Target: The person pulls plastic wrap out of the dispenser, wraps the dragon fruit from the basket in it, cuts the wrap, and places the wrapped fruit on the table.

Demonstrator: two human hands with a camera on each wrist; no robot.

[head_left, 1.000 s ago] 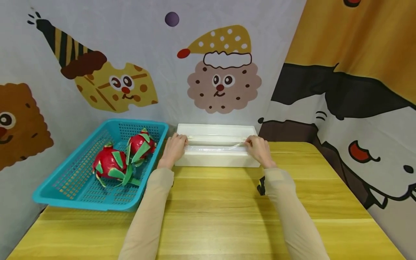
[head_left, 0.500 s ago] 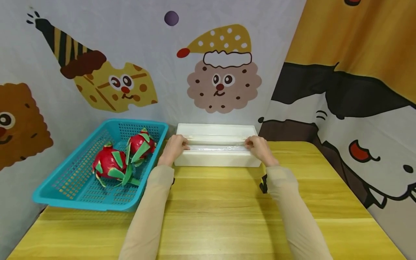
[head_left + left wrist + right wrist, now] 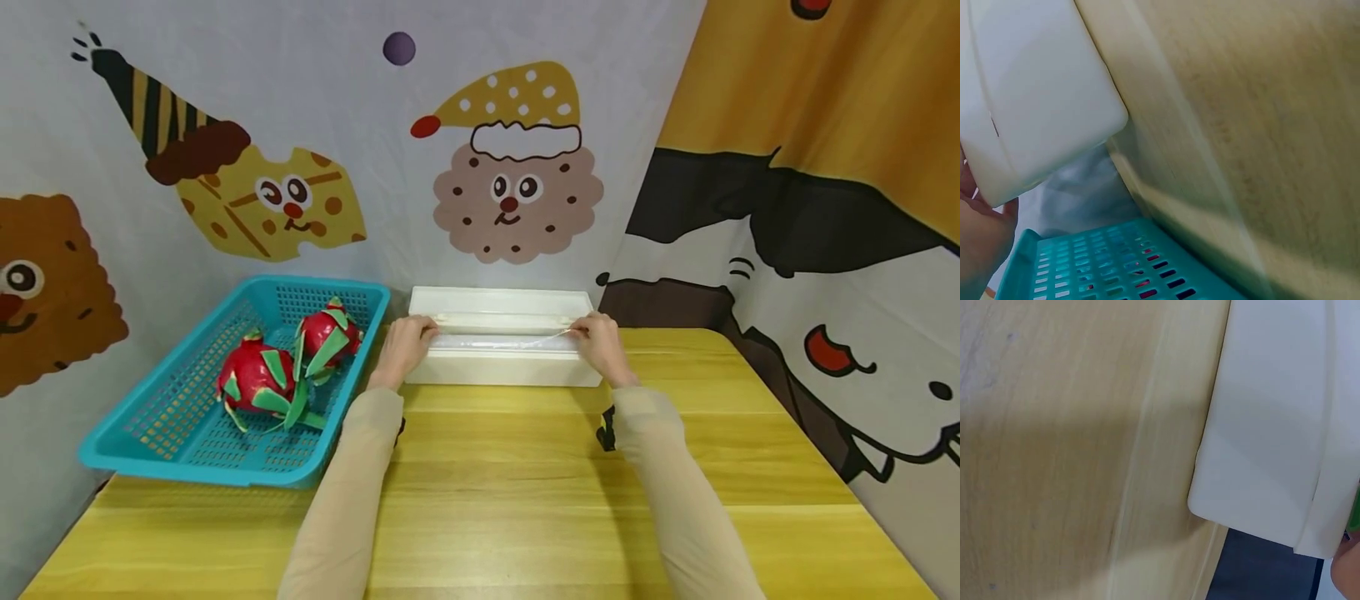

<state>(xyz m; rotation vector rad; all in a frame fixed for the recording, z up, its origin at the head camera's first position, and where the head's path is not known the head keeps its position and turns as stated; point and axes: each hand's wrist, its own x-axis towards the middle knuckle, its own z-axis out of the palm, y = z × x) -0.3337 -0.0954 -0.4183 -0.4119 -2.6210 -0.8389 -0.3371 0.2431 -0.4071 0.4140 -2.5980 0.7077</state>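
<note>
A long white plastic wrap dispenser (image 3: 502, 368) stands at the back of the table with its lid (image 3: 498, 298) raised. Clear plastic wrap (image 3: 491, 342) lies across the opening, a wrinkled edge rising toward the right end. At the left end, my left hand (image 3: 403, 348) pinches the wrap between thumb and fingers. My right hand (image 3: 602, 346) does likewise at the right end, where a taut edge of film runs to its fingertips. Both wrist views show mainly the dispenser's white front; most of each hand is out of frame or hidden behind its end.
Left of the dispenser, close to my left forearm, is a blue plastic basket (image 3: 202, 475) holding two red dragon fruits (image 3: 255, 375) with green scales. The wooden table (image 3: 510, 500) runs back to a printed cloth (image 3: 645, 100). A black wrist strap (image 3: 606, 429) shows under the right sleeve.
Both hands stay at the dispenser's ends and shift only slightly. The film edge near the right hand flattens, then rises again into a visible line.
</note>
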